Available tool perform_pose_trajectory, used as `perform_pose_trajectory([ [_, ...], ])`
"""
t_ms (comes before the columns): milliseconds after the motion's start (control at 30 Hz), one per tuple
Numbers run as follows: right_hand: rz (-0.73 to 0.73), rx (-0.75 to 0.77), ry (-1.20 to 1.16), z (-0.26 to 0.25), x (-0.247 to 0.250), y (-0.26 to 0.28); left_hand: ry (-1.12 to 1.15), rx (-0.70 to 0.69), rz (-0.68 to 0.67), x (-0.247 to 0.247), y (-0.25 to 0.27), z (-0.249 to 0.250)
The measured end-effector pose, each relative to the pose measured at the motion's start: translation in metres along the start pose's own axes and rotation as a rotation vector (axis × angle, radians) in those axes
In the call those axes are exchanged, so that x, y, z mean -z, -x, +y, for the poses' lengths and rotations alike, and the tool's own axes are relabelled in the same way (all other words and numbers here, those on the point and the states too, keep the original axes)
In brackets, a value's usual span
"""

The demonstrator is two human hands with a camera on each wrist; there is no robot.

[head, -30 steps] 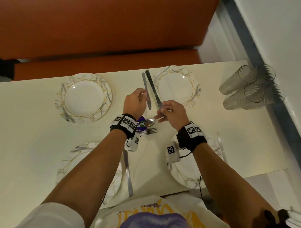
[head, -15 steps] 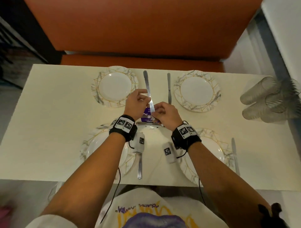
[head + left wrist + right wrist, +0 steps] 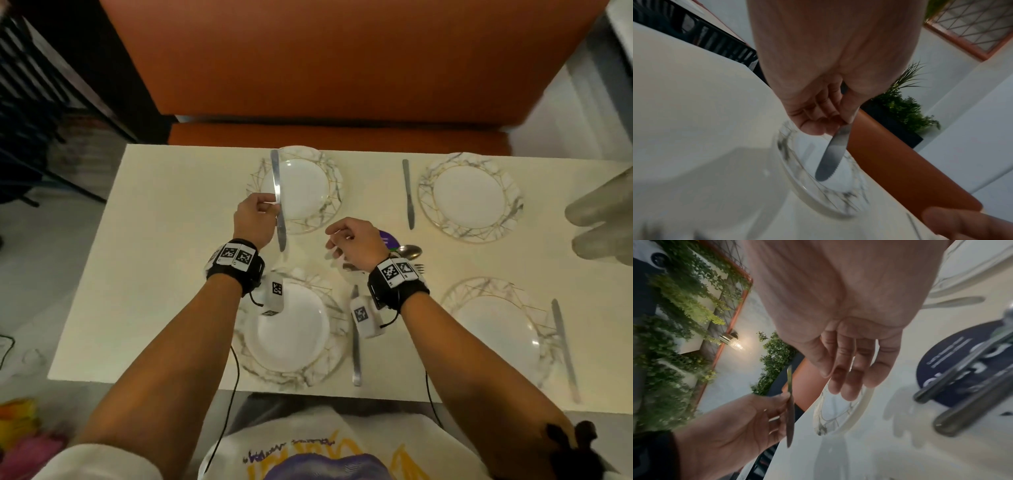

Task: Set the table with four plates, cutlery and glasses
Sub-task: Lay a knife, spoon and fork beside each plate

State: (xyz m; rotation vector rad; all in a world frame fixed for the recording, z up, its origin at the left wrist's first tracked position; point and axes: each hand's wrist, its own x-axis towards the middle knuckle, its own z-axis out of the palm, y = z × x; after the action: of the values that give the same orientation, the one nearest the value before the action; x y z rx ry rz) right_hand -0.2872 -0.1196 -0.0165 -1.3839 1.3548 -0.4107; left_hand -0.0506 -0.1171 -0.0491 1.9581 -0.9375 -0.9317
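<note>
Four white marbled plates lie on the cream table [image 3: 171, 240]. My left hand [image 3: 263, 209] pinches a table knife [image 3: 278, 202] by its middle, blade pointing away, above the left rim of the far left plate [image 3: 308, 192]. In the left wrist view the serrated blade [image 3: 829, 157] hangs over that plate [image 3: 818, 193]. My right hand [image 3: 337, 240] hovers near the table's middle with relaxed fingers [image 3: 849, 379], holding nothing. Just right of it, the remaining spoon and forks [image 3: 409, 253] lie on a purple coaster [image 3: 949, 356].
One knife [image 3: 408, 195] lies left of the far right plate [image 3: 469, 197], another [image 3: 356, 346] right of the near left plate [image 3: 291, 342], a third [image 3: 565, 346] right of the near right plate [image 3: 493, 329]. Clear glasses [image 3: 599, 222] lie at the right edge. An orange bench [image 3: 342, 68] stands behind.
My right hand has let go of the knife. My left hand has carried it left and away, from the middle of the table to the far left plate.
</note>
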Motion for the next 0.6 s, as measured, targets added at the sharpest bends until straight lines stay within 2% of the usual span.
perform_pose_trajectory([
  [267, 0.114, -0.056, -0.053, -0.022, -0.065, -0.046, -0.132, 0.181, -0.064, 0.067, -0.106, -0.044],
  [433, 0.155, -0.104, -0.040, -0.018, -0.078, -0.060, -0.229, 0.248, -0.112, 0.071, -0.145, -0.060],
  [600, 0.192, -0.148, -0.032, -0.016, -0.081, -0.068, -0.277, 0.229, -0.187, 0.064, -0.163, -0.075],
])
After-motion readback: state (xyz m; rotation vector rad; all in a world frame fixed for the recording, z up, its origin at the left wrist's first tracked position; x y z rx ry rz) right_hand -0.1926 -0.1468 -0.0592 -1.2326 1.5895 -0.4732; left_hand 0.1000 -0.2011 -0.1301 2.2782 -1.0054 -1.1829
